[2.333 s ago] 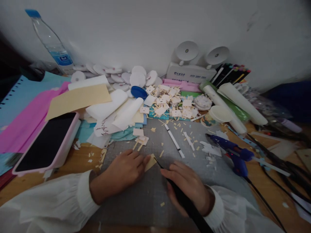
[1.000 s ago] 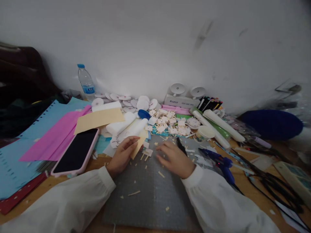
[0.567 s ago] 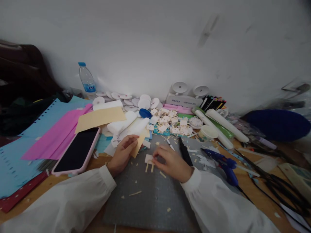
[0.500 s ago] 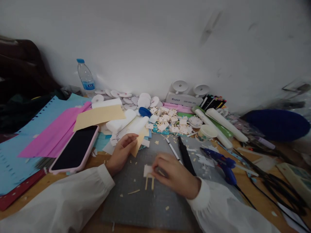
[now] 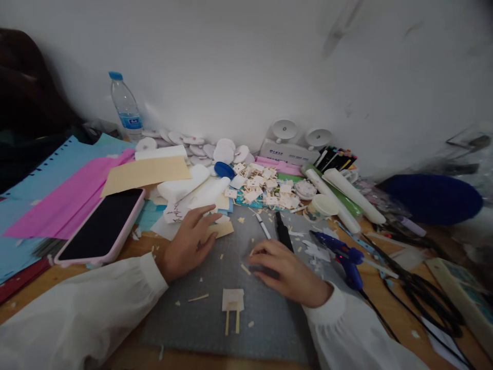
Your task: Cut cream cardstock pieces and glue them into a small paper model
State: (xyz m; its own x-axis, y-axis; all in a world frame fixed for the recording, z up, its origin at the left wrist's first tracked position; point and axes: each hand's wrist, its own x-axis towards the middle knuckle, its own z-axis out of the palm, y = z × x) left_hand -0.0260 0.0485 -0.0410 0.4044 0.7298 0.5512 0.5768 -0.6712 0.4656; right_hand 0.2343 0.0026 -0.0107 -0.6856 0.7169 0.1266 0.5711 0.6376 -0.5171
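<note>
My left hand [image 5: 190, 244] is spread, fingers apart, at the left of the grey cutting mat [image 5: 200, 321]; a small yellow paper piece [image 5: 225, 229] lies just beyond its fingertips. Over the mat's right half my right hand [image 5: 288, 270] has curled fingers, with a thin pale strip [image 5: 245, 269] near the tips; whether they hold anything is hidden by blur. Nearer the front lies a small pale paper square [image 5: 232, 299] with two yellow strips like legs. A white pen [image 5: 263, 226] and a black pen-like tool [image 5: 284, 232] rest beyond my right hand.
Many small paper figures [image 5: 265, 184] are heaped at the back. At left are a phone [image 5: 102, 226], pink paper [image 5: 65, 198] and a bottle [image 5: 126, 108]. A blue glue gun [image 5: 342, 252], scissors [image 5: 427, 298] and white rolls [image 5: 333, 200] are at right.
My left hand has let go of the yellow paper and spread its fingers. My right hand has moved right, off the paper square with legs, which now lies uncovered. The view has shifted slightly.
</note>
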